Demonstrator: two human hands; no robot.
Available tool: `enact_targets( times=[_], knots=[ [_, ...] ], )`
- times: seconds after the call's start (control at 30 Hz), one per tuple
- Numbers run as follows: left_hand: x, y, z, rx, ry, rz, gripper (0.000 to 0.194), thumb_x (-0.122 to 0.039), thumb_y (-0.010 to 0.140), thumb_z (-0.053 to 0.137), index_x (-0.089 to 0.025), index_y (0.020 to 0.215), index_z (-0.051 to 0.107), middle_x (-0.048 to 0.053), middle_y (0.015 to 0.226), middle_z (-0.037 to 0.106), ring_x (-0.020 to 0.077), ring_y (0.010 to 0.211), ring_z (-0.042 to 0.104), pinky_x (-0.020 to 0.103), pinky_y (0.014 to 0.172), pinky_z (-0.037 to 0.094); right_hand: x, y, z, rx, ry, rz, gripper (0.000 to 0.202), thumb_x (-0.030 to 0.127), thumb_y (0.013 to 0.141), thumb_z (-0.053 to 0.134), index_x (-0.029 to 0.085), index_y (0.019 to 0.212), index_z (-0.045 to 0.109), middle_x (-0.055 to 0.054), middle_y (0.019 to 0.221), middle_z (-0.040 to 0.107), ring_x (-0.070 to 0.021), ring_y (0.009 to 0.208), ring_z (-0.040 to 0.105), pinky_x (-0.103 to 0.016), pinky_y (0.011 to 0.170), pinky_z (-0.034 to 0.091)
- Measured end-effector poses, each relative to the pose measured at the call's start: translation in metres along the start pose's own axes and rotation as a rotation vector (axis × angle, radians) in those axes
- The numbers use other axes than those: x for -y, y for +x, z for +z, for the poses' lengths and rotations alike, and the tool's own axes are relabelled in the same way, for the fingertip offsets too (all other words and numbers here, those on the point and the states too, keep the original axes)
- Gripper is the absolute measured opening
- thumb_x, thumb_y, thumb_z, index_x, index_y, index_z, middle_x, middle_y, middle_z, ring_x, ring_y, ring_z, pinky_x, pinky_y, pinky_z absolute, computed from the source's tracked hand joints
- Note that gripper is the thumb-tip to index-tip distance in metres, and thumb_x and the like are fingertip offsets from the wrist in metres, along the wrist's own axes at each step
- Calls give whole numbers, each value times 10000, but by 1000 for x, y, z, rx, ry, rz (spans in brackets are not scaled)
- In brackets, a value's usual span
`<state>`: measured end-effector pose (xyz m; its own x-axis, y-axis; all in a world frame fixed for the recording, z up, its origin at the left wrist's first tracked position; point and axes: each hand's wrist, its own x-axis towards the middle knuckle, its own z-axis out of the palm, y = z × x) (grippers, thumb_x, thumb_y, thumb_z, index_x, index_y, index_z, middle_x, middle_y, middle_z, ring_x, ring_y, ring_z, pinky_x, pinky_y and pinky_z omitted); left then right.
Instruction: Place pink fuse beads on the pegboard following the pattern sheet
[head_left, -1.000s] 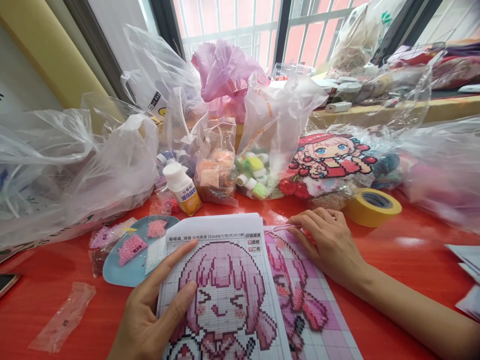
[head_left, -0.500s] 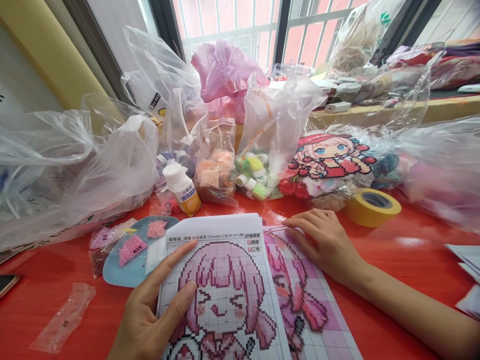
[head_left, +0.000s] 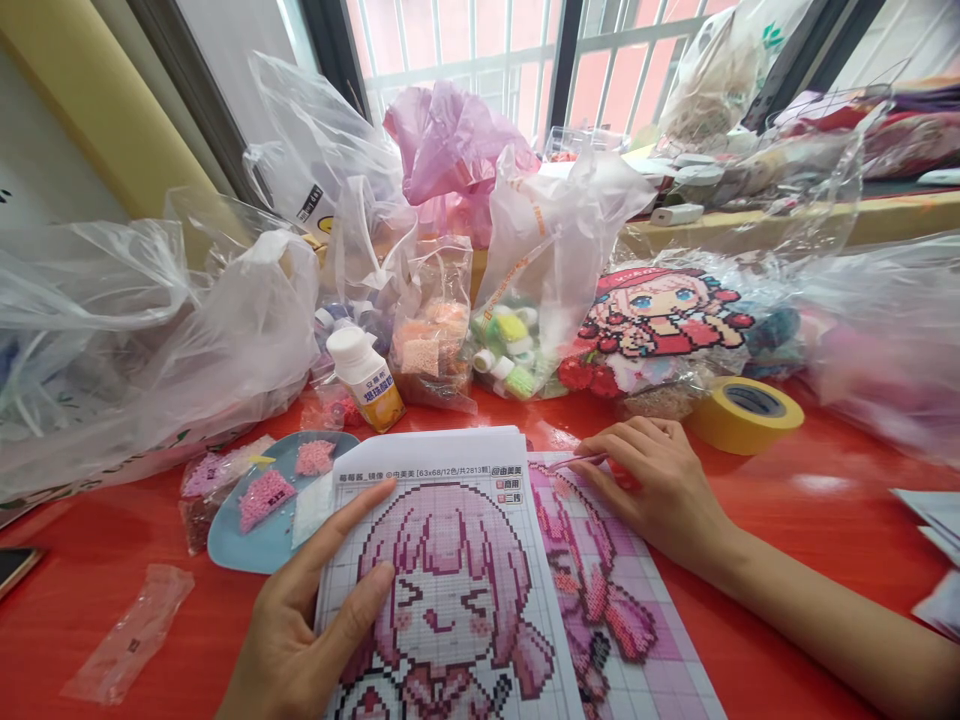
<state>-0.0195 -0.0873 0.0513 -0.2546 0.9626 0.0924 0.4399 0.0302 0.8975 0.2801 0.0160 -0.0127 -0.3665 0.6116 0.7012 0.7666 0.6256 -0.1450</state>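
Observation:
My left hand (head_left: 300,610) grips the left edge of a printed pattern sheet (head_left: 450,590), thumb and forefinger on its face, other fingers out of sight behind it. The sheet shows a pink-haired pixel character on a grid. Partly covered by it, a bead picture (head_left: 592,580) in the same pinks lies on a pink-and-white gridded board (head_left: 667,630). My right hand (head_left: 645,480) is over the top of the bead picture, closed around thin pinkish tweezers (head_left: 581,460) whose tips point left toward the sheet.
A blue plate (head_left: 240,540) with bags of pink beads (head_left: 266,500) is at left, near an empty-looking plastic sachet (head_left: 131,635). A white-capped bottle (head_left: 364,380), bead-filled bags (head_left: 431,340), a finished bead picture (head_left: 667,310) and yellow tape (head_left: 742,415) stand behind.
My right hand has shifted slightly right and raised its fingers a little, and more of the tweezers shows. My left hand and the sheet stay nearly still.

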Motion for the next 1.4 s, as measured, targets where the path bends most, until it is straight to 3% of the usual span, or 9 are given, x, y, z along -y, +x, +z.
enact_targets(
  times=[0.27,1.17,1.4],
  knots=[
    [1,0,0,-3,-12,-2,446,-482,780,688,-386,1216,685,-58,1231,727,250,1181,649,324,1052,475,0,0,0,-12,7,-4,223,370,944,568,199,818,634,-1,732,670,-158,681,562,-348,754,343],
    [-1,-1,1,-9,-5,-5,409,-493,778,685,-452,1186,681,-118,1213,726,199,1174,643,240,1032,474,-1,-1,1,-23,20,-12,193,355,932,597,204,815,625,3,726,674,-149,676,561,-348,760,344],
    [0,-1,0,-5,1,-14,451,-491,782,681,-383,1220,680,-63,1227,726,240,1182,640,312,1047,481,0,-1,0,-21,-2,-1,228,375,937,582,203,797,635,2,704,663,-153,677,560,-347,761,342]
  ],
)
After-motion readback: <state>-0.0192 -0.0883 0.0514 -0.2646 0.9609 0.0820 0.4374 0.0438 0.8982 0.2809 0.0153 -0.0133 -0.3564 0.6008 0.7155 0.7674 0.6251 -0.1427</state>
